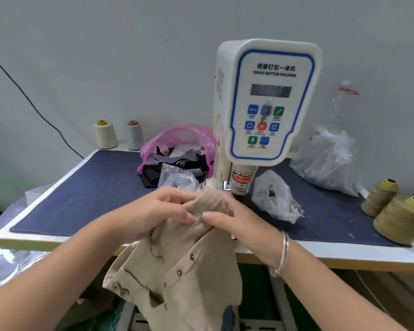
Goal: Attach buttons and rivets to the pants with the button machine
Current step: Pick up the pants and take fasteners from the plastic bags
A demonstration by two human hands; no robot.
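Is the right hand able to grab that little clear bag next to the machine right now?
Probably not right away: the right hand is busy pinching the beige pants together with the left hand. The small clear bag lies close by with nothing between, so letting go would free the way.

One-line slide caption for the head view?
Both hands pinch beige pants beneath the servo button machine.

A plain pale grey wall (105, 56) fills the 12 o'clock field. A white-edged table (320, 253) topped with blue cloth (93, 194) spans the centre.
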